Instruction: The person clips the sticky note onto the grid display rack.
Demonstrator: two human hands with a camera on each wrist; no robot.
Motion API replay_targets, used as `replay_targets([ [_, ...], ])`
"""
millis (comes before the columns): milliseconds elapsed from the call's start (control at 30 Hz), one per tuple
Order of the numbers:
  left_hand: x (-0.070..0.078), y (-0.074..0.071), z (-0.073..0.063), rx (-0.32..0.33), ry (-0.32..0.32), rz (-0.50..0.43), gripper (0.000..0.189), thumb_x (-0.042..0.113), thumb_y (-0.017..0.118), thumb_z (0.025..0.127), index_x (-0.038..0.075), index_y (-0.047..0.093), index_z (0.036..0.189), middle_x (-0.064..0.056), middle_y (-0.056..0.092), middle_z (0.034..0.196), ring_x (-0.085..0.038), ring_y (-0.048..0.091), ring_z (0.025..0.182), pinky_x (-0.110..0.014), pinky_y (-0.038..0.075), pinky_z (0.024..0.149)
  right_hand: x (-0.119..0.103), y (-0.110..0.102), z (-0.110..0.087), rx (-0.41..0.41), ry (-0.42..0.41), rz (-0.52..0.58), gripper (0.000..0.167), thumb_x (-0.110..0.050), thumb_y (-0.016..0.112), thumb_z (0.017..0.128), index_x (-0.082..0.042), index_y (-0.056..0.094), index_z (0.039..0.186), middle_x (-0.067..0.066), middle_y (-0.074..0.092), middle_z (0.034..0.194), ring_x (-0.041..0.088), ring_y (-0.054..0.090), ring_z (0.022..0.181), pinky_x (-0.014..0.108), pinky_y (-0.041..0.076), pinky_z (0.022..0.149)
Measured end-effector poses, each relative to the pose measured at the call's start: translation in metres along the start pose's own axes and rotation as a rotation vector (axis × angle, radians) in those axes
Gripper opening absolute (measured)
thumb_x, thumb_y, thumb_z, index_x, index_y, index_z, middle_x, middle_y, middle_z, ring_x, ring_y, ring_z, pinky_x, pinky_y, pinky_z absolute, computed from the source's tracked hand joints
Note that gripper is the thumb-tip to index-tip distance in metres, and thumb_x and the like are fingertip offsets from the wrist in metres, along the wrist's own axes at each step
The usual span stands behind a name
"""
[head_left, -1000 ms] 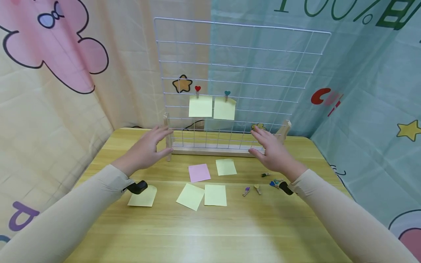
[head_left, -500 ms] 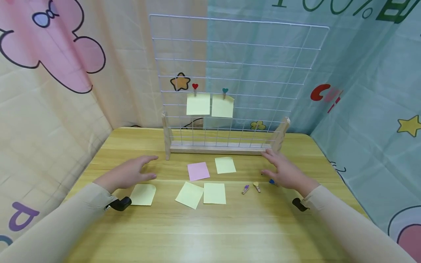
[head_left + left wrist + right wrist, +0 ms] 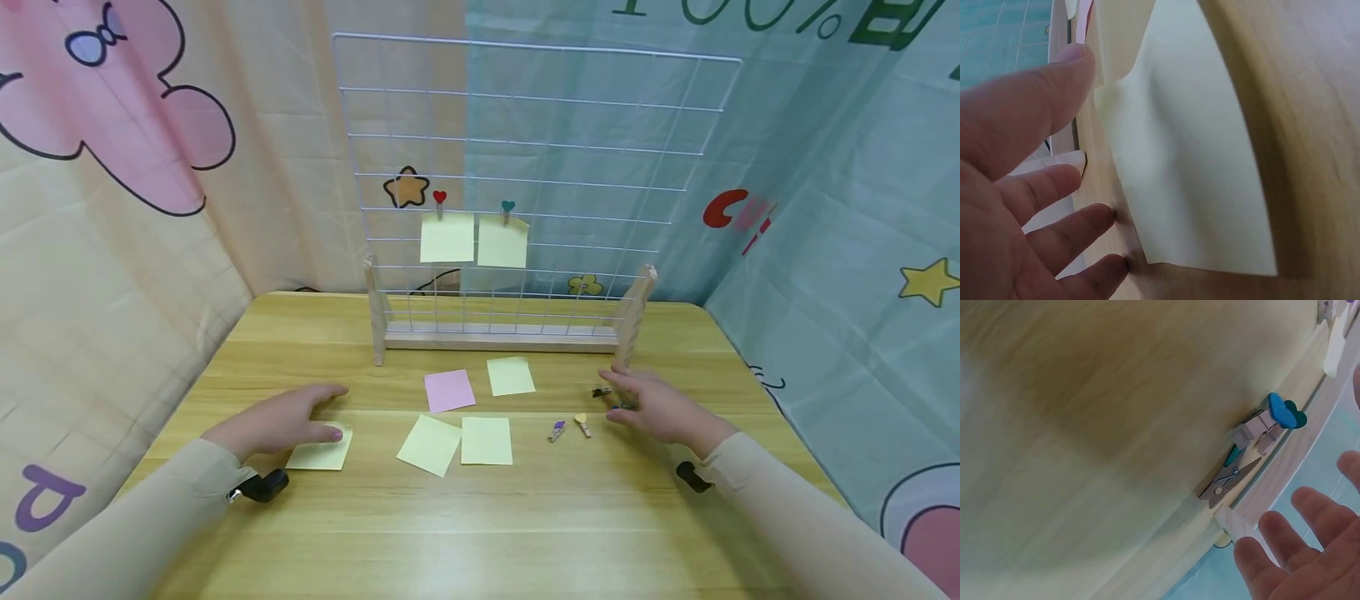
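Note:
My left hand (image 3: 277, 423) is low over the leftmost yellow sticky note (image 3: 318, 456), its thumb overlapping the note in the head view. In the left wrist view this note (image 3: 1191, 162) bows up slightly, and the fingers are spread beside it. On the other side, my right hand (image 3: 667, 410) hovers by small wooden clips, partly covering them. The right wrist view shows a blue heart clip (image 3: 1282, 411) in a small group with green ones, apart from the loosely spread fingers. Neither hand holds anything.
A pink note (image 3: 449, 391) and several yellow notes (image 3: 487, 441) lie mid-table. Nearby are a purple clip (image 3: 557, 430) and a yellow clip (image 3: 582, 425). Behind stands a white wire grid (image 3: 540, 150) on a wooden base (image 3: 495, 342), bearing two clipped yellow notes (image 3: 447, 238).
Both hands have come down from in front of the grid toward the table, the left to the leftmost note, the right to the clips. The camera view has shifted slightly.

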State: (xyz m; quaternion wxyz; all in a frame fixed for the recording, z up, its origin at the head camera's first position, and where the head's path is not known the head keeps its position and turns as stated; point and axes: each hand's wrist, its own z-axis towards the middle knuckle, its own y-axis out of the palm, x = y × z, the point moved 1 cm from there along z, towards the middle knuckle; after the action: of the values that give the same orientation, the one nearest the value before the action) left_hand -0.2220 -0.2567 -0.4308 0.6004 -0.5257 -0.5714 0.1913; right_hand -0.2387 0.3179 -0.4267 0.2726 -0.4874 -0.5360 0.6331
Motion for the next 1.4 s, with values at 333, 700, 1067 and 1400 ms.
replay_targets([
  [333, 0.000, 0.003, -0.008, 0.030, -0.001, 0.009, 0.080, 0.041, 0.085, 0.088, -0.002, 0.054, 0.147, -0.026, 0.056, 0.149, -0.051, 0.050, 0.140, -0.066, 0.041, 0.113, 0.008, 0.003, -0.003, -0.056, 0.002, 0.005, 0.068, -0.030, 0.077, 0.097, -0.007, 0.051, 0.155, 0.032, 0.038, 0.163, 0.058, 0.039, 0.145, 0.070, 0.038, 0.115],
  [700, 0.000, 0.007, -0.013, 0.033, 0.003, 0.007, 0.083, 0.041, 0.088, 0.084, -0.001, 0.055, 0.147, -0.026, 0.057, 0.148, -0.047, 0.054, 0.136, -0.064, 0.044, 0.110, 0.005, 0.002, -0.007, -0.071, 0.016, -0.006, 0.064, -0.032, 0.078, 0.097, -0.011, 0.055, 0.153, 0.030, 0.045, 0.159, 0.056, 0.046, 0.142, 0.068, 0.042, 0.112],
  [1067, 0.000, 0.009, -0.015, 0.044, 0.030, 0.039, 0.082, 0.036, 0.092, 0.080, -0.001, 0.057, 0.145, -0.025, 0.059, 0.145, -0.046, 0.056, 0.132, -0.061, 0.047, 0.106, 0.003, 0.002, -0.008, -0.098, 0.061, -0.011, 0.063, -0.030, 0.079, 0.096, -0.013, 0.057, 0.152, 0.027, 0.055, 0.148, 0.047, 0.057, 0.132, 0.064, 0.048, 0.108],
  [1400, 0.006, 0.009, -0.015, 0.046, 0.048, 0.114, 0.080, 0.030, 0.095, 0.076, 0.001, 0.061, 0.142, -0.023, 0.061, 0.140, -0.042, 0.058, 0.124, -0.059, 0.050, 0.101, -0.001, 0.001, -0.006, -0.105, 0.062, -0.020, 0.057, -0.024, 0.081, 0.093, -0.011, 0.063, 0.146, 0.010, 0.064, 0.120, 0.019, 0.061, 0.098, 0.045, 0.056, 0.090],
])
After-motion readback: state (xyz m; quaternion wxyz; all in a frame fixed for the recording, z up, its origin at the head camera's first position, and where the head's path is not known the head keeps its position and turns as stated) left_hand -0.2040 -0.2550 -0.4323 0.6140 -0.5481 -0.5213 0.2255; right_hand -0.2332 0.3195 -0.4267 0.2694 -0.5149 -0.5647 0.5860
